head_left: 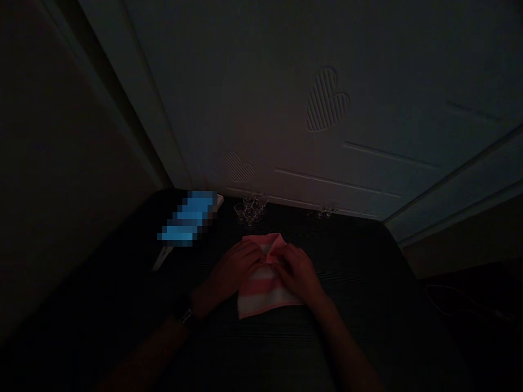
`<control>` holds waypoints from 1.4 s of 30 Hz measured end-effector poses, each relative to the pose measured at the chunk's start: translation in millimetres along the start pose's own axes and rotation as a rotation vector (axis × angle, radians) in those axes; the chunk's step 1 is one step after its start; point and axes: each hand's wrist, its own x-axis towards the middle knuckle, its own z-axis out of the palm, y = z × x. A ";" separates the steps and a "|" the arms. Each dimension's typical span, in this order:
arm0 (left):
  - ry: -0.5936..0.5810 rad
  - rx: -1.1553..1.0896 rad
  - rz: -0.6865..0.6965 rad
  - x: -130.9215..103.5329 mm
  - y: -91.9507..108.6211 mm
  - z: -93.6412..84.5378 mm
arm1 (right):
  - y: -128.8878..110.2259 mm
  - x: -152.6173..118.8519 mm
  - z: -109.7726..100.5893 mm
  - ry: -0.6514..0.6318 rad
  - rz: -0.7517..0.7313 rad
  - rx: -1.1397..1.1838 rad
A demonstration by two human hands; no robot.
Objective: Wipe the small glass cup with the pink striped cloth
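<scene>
A pink-and-white striped cloth (265, 296) lies on the dark table, its upper part bunched into folds. My left hand (239, 267) comes in from the left, fingers curled onto the bunched part. From the right, my right hand (300, 272) pinches the folded cloth between thumb and fingers. Both hands meet near the middle of the fabric. Whether anything is wrapped inside the folds is hidden, and the light is very dim.
Several small clear glasses (250, 209) stand grouped beyond the cloth. More small glassy items (327, 211) sit farther right against the white panel (261, 109) with heart reliefs. A lit, blurred screen (190, 218) leans on a stand at the left of the table (351, 305).
</scene>
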 end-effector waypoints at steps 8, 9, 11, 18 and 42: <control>-0.009 0.016 0.019 0.8 -0.9 -4.5 | -6.4 1.5 2.1 -0.004 -0.018 0.062; -0.013 0.019 0.019 0.4 -0.9 -4.6 | -7.3 1.0 2.5 -0.003 -0.030 0.079; -0.012 0.017 0.014 -0.4 -1.7 -3.8 | -9.3 -0.1 3.6 0.008 -0.049 0.115; 0.006 0.006 -0.019 -1.6 -3.5 -1.1 | -9.4 -1.2 8.7 0.031 -0.033 0.120; 0.070 0.030 -0.075 -3.2 -6.5 0.9 | -10.3 -2.7 15.3 -0.009 0.015 -0.047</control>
